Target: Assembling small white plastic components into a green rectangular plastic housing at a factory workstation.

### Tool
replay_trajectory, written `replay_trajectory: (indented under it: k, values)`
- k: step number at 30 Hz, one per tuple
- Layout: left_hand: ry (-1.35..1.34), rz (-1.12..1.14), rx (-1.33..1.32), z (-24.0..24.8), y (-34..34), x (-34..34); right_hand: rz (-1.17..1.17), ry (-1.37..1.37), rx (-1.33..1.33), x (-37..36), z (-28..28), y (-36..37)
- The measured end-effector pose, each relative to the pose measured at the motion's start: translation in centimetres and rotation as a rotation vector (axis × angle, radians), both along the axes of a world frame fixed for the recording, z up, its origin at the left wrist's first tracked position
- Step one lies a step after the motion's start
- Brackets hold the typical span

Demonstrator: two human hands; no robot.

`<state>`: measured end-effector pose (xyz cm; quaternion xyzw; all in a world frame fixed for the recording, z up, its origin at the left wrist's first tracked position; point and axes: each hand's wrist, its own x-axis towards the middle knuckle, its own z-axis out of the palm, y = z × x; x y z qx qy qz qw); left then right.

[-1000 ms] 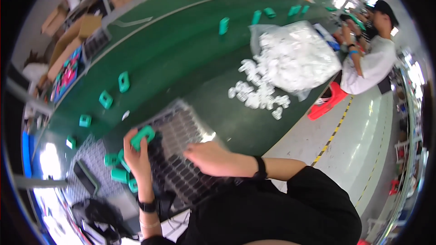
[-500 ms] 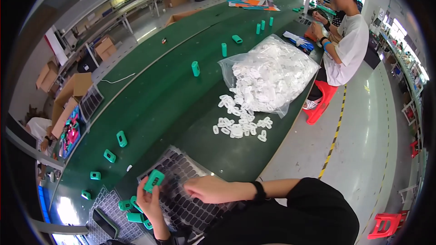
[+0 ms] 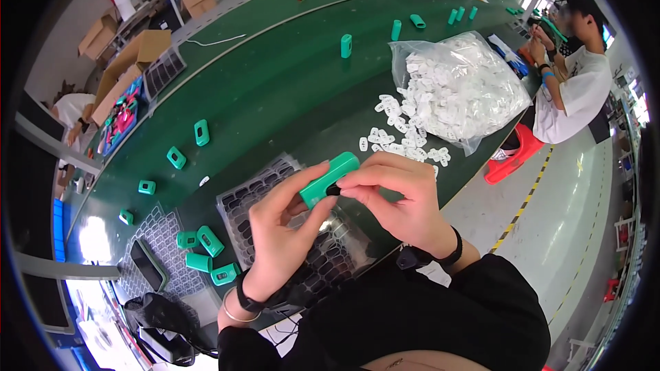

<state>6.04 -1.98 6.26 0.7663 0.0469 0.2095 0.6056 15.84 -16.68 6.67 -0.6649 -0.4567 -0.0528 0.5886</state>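
Note:
Above the near part of the table, my left hand (image 3: 278, 230) grips a green plastic casing (image 3: 331, 173), held tilted with its far end up to the right. My right hand (image 3: 409, 199) pinches a small black piece (image 3: 334, 189) with thumb and fingertips, against the side of the casing; the fingers partly hide it. Below both hands lies a clear sheet with rows of dark rounded pieces (image 3: 240, 209). Several more green casings (image 3: 199, 262) rest to the left of that sheet, on a second patterned sheet (image 3: 159, 230).
A clear bag of white plastic parts (image 3: 467, 89) stands at the right, with loose white parts (image 3: 385, 141) spilled beside it. A phone (image 3: 148, 264) lies at the left. More green casings (image 3: 201, 132) are spread over the green table (image 3: 275, 96). A seated person (image 3: 577, 82) works at the right.
My right hand has risen from the sheet to the casing and now pinches the black piece there. My left hand has brought the casing up and right. The view has shifted.

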Motion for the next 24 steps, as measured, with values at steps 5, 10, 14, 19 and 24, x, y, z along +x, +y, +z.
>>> replay_trajectory:
  k: [5,10,14,19,24]
  values:
    - [-0.049,-0.001,-0.023,-0.7,-0.4,0.1,-0.033,0.040,0.049,-0.2,-0.4,0.3]
    - [-0.056,0.054,0.022,-1.0,-0.3,-0.5,-0.100,0.017,-0.252,-0.4,0.1,0.2]
    - [-0.164,0.028,-0.192,-1.6,0.0,-1.3,0.050,0.227,-0.320,-0.3,0.1,0.6]
    - [-0.110,-0.003,-0.378,-2.8,-0.7,-1.7,0.131,0.303,-0.188,-0.7,-1.8,0.9]
    - [0.093,-0.044,-0.267,-2.5,0.9,-1.3,0.100,0.367,-0.227,-1.2,-4.9,1.6]
